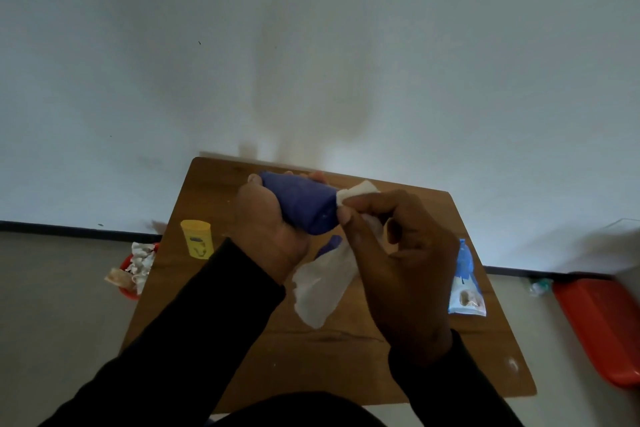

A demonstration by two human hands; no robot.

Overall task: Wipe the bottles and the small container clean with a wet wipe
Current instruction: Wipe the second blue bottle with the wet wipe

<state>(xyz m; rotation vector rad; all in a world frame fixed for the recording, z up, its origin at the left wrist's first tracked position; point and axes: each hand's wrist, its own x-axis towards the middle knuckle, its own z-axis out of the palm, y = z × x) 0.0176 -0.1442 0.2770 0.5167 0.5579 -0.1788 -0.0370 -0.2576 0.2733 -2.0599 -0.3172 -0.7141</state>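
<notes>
Left hand (268, 229) grips the blue bottle (301, 204) while right hand (391, 253) pinches the wet wipe (322, 288) at its end; turning it likely comes next.

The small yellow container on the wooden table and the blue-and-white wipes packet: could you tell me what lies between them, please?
In the head view, between the small yellow container and the blue-and-white wipes packet are the left hand gripping a blue bottle and the right hand holding a white wet wipe.

Head camera looks steeply down, close over table (346, 357).
</notes>
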